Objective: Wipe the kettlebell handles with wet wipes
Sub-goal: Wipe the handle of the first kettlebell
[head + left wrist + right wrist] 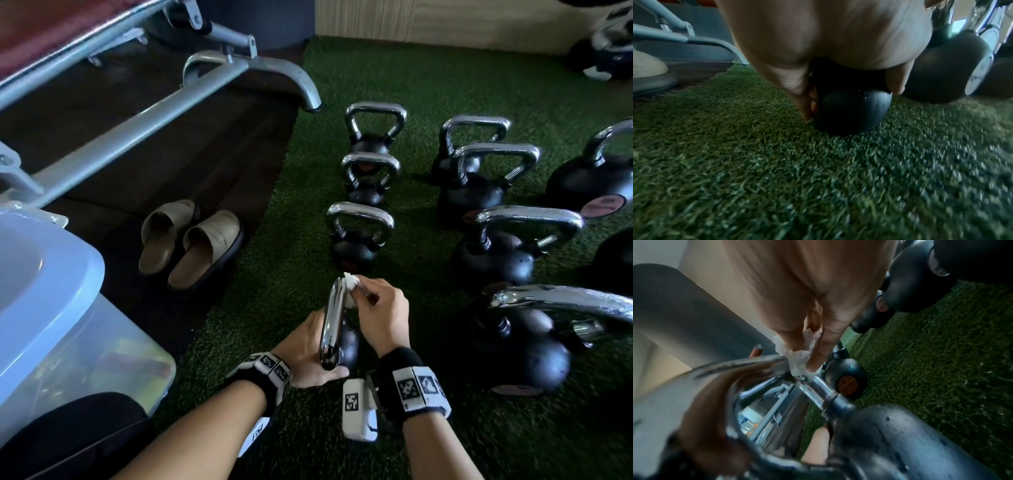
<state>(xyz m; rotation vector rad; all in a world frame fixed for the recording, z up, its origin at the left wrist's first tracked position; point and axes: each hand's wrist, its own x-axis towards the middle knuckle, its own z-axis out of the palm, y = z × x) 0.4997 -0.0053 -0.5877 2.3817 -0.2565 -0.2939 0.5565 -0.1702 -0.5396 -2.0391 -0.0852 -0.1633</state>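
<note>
A small black kettlebell (346, 342) with a chrome handle (333, 322) stands on the green turf right in front of me. My left hand (308, 353) grips its ball (851, 112) from the left, fingers curled round it. My right hand (383, 308) pinches a crumpled white wet wipe (351, 286) and presses it against the far top corner of the handle (760, 368). The wipe (797, 358) sits between thumb and fingers.
Several more black kettlebells (359, 236) with chrome handles stand in rows ahead and to the right (507, 253). A pair of beige slippers (191, 240) lies on the dark floor at left. A clear bin with a blue lid (51, 294) and a grey bench frame (137, 113) are at left.
</note>
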